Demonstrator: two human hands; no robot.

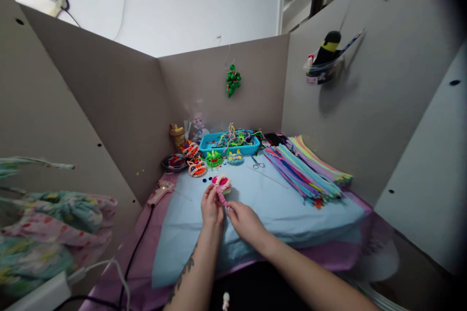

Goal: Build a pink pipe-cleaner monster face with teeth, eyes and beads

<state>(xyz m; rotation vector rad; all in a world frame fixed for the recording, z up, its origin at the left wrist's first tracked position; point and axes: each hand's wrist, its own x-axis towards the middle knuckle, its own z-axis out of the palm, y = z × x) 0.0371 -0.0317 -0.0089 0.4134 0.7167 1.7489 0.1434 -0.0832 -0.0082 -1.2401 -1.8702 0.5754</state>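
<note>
Grey panels wall in the table; a blue sheet covers most of its top, creased near my side.

Far left, a pink glue gun lies at the sheet's edge, its cord trailing toward me. Next, an orange fuzzy face, with two small black discs near it.

My left hand is closed on a pink fuzzy piece, held up over the middle of the sheet. A ridged pink strip runs down from it toward me. My right hand pinches the strip's lower end, thumb against fingers; exact fingertip contact too small to tell.

Handling, my judgement: left grip firm but light, since fuzz likely flattens under pressure; right pinch close to the end, strip straight and untwisted, ridges even. Wrists low should steady both hands.

Rightward, small scissors lie near the blue tray, apart from my hands. Farther right, bundled pipe cleaners.
</note>
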